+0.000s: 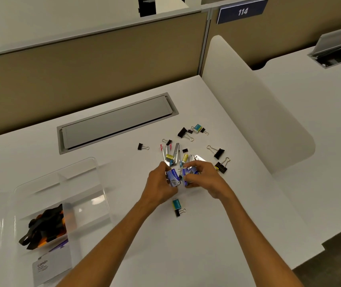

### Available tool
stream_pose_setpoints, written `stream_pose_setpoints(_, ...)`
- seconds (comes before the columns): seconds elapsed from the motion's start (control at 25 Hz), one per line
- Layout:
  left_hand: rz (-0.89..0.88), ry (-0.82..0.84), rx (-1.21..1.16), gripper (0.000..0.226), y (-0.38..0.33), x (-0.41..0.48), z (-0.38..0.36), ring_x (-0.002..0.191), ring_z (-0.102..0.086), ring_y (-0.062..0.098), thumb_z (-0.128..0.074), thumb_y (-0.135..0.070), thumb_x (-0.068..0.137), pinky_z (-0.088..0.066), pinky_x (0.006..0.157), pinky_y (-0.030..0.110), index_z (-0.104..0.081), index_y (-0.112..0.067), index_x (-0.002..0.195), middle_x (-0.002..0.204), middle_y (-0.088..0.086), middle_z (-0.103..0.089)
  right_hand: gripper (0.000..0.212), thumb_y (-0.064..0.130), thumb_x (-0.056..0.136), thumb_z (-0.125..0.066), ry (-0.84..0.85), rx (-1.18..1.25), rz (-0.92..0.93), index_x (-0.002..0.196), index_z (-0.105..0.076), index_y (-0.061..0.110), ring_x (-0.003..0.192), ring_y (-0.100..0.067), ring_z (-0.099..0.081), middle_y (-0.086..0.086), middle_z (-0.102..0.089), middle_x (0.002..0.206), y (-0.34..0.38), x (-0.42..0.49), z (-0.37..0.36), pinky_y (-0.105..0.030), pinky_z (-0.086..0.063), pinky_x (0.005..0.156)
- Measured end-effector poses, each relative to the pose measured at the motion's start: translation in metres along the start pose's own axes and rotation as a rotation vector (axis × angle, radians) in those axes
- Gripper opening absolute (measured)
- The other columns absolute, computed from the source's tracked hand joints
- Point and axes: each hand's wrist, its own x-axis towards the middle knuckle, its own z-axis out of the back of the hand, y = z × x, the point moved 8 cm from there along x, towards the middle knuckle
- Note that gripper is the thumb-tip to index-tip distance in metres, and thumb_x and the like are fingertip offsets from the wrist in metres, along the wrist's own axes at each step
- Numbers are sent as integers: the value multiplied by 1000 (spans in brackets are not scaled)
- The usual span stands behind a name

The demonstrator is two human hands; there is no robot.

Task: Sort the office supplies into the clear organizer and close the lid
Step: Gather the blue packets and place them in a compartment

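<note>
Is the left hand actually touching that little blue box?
Touching. The head view shows the left hand with its fingers wrapped round the small blue box, no gap between them.

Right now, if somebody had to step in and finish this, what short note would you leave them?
Left hand holds a small blue box; right hand holds another small blue box.
Clear plastic organizer sits left on the white desk, lid open, with black and orange straps in one compartment.
Black binder clips, small yellow and teal boxes and metal pieces lie loose.
Left: sort all of it, then close the lid.
</note>
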Motion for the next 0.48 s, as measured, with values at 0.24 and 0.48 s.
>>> stream_pose_setpoints(0.24,29,-95,-211,54,11,-46,28,73,-65,7,-88,-21,66,-54,60,11,-52,-18,105,101,-5,-63,43,17,71,-84,83,-79,81,110,-66,14,87,-17,-68,0,-65,97,12,-17,-39,-33,-62,70)
stream_pose_setpoints(0.48,104,-209,-267,55,36,-101,61,80,-63,8,-86,-26,69,-48,60,3,-58,-15,116,103,-6,-64,53,30,64,-88,161,-289,108,109,-62,19,84,-12,-65,3,-63,94,26,-39,-101,-22,-59,63)
